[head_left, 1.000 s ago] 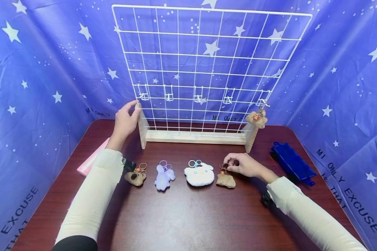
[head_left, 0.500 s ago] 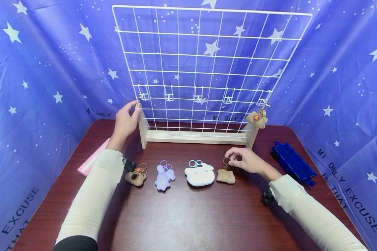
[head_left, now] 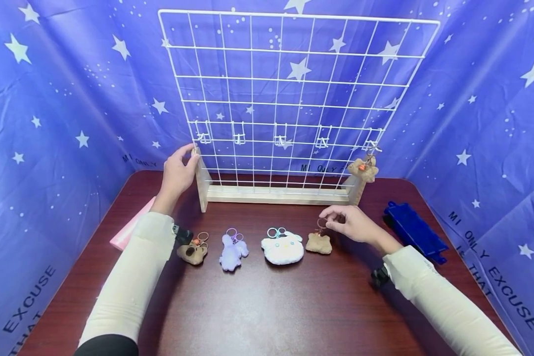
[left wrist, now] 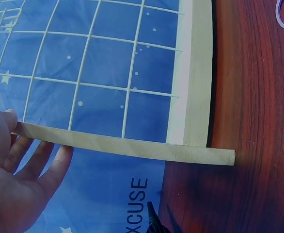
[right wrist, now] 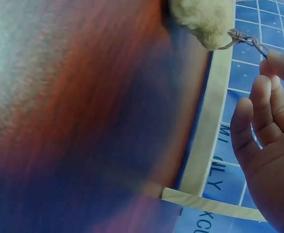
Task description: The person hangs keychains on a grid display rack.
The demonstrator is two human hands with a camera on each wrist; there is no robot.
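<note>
My left hand grips the top of the wooden side post of a white wire grid rack. In the left wrist view, thumb and fingers lie on opposite sides of the wood. My right hand pinches the metal ring of a brown plush keychain. The plush dangles from its short chain in the right wrist view. On the table, a white plush keychain, a purple one and a brown one with a dark patch lie in a row.
White hooks line the grid's lower part. From the rightmost hook hangs another brown plush keychain. A dark blue tray lies at the right, and a pink object at the left, partly behind my sleeve. Starry blue curtains surround the table.
My right hand has risen and moved slightly toward the rack, lifting the brown plush keychain by its ring. The left hand stays on the post.
</note>
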